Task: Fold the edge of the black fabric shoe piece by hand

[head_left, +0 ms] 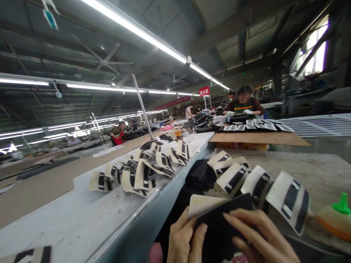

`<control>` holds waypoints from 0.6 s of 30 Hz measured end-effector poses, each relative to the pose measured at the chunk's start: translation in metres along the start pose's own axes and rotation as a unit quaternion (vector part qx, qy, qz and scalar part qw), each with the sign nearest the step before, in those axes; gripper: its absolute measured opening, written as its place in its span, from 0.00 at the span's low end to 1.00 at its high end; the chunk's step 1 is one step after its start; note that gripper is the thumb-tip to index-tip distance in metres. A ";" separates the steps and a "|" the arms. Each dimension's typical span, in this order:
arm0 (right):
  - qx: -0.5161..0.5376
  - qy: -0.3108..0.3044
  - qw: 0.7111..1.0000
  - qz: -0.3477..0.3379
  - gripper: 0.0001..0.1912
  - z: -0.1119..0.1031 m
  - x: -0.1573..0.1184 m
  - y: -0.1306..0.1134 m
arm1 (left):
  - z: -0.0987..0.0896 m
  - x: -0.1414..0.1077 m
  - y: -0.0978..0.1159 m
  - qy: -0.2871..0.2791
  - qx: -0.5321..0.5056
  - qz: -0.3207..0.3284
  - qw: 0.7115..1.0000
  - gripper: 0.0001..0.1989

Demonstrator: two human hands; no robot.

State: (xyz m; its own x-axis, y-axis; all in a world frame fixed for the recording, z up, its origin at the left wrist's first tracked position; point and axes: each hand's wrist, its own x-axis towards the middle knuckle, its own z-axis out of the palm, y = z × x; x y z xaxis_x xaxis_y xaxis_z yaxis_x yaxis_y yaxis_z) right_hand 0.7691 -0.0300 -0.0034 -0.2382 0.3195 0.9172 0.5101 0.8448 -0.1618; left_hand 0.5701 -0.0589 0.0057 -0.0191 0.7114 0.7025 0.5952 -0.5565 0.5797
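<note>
My left hand (186, 237) grips the left edge of a black sheet piece (219, 219) and a cream piece (204, 204), its thumb lying on the black surface. The cream piece shows behind the black one's upper edge. My right hand (260, 233) closes on the right side of the black piece, fingertips pressed to its face; the thumb is hidden. Just beyond my hands, several curved cream panels with black strips (287, 201) lie on the right-hand table. Beside them sits a stack of black pieces (201, 175).
A bottle with a green nozzle (336, 219) stands at the right. More striped cream panels (148, 171) lie on the white table (68, 223) at left. Farther back, a brown board (257, 138) carries panels, with a gloved co-worker (242, 104) behind it.
</note>
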 end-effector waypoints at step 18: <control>0.103 -0.057 0.991 0.067 0.12 -0.020 0.004 -0.006 | -0.022 -0.016 0.006 0.036 -0.084 -0.032 0.995 0.20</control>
State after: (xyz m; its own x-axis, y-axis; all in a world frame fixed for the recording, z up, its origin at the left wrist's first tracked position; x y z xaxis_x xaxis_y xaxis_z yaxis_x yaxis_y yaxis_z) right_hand 0.7816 -0.0422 0.0083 -0.2781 0.4719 0.8367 0.3673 0.8571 -0.3613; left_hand 0.5559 -0.0833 0.0071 -0.1139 0.7191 0.6855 0.4491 -0.5782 0.6812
